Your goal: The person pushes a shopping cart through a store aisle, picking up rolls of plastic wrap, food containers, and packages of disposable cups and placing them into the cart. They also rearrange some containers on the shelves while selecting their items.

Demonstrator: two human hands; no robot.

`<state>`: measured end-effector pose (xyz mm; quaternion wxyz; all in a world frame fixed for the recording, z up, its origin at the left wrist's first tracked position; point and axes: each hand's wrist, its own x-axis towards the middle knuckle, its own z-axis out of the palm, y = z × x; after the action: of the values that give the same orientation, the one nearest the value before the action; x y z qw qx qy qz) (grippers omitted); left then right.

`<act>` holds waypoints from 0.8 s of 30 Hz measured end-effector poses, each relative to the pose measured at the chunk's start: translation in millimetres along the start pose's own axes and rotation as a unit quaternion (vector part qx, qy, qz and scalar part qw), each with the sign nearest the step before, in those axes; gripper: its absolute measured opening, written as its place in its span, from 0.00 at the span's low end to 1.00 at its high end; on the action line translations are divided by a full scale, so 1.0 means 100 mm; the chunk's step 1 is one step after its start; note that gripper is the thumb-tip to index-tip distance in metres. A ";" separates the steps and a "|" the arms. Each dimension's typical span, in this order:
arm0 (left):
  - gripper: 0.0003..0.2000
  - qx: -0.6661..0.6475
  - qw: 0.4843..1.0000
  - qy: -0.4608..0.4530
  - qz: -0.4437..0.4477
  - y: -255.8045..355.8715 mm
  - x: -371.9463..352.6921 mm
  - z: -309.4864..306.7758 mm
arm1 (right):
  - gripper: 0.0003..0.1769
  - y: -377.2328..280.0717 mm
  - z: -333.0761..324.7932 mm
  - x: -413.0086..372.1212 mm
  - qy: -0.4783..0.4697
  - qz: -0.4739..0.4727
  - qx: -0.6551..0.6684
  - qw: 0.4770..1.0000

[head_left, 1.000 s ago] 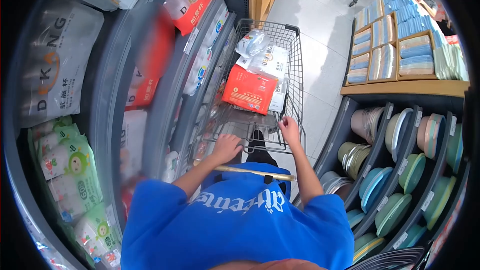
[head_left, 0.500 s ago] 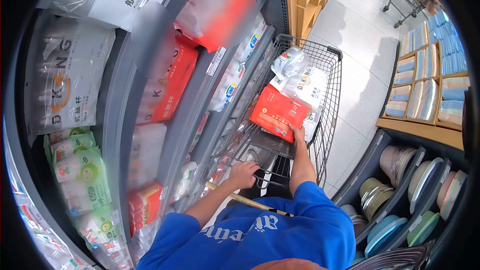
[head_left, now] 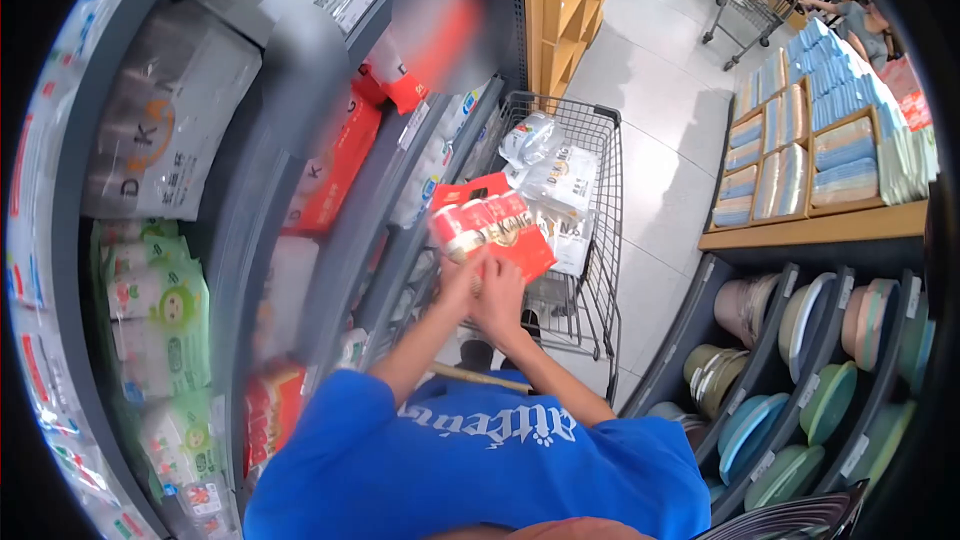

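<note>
A red and clear DEKANG package is held in both hands, over the near left part of a wire shopping cart. My left hand grips its lower left edge. My right hand is beside it, fingers closed on the bottom edge. Inside the cart lie a white DEKANG package and a clear wrapped package at the far end.
Shelves with red packs, white DEKANG packs and green packs run along the left. Stacked bowls and folded cloths stand at the right. Another cart and a person are farther back.
The red package has moved left and nearer, turned to show its clear, lettered side. My left hand has left the cart's near end and taken hold of it. The view has shifted right.
</note>
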<state>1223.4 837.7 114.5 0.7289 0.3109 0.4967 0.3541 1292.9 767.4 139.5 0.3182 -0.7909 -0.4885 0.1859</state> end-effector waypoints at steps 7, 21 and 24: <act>0.26 -0.062 0.997 -0.019 -0.040 0.51 -0.54 -0.34 | 0.33 -0.25 -0.36 -0.64 0.017 -0.149 0.084 0.985; 0.37 0.066 0.978 -0.198 -0.001 1.14 -1.23 -1.24 | 0.45 0.12 -1.44 -0.82 -0.130 0.094 0.410 0.898; 0.39 0.065 0.972 -0.190 0.119 1.18 -1.31 -1.21 | 0.51 -0.02 -1.47 -0.80 -0.086 0.040 0.408 0.908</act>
<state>1051.5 807.6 237.9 0.7411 0.4756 0.3305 0.3396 1344.0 649.4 247.0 0.5623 -0.5921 -0.3633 0.4486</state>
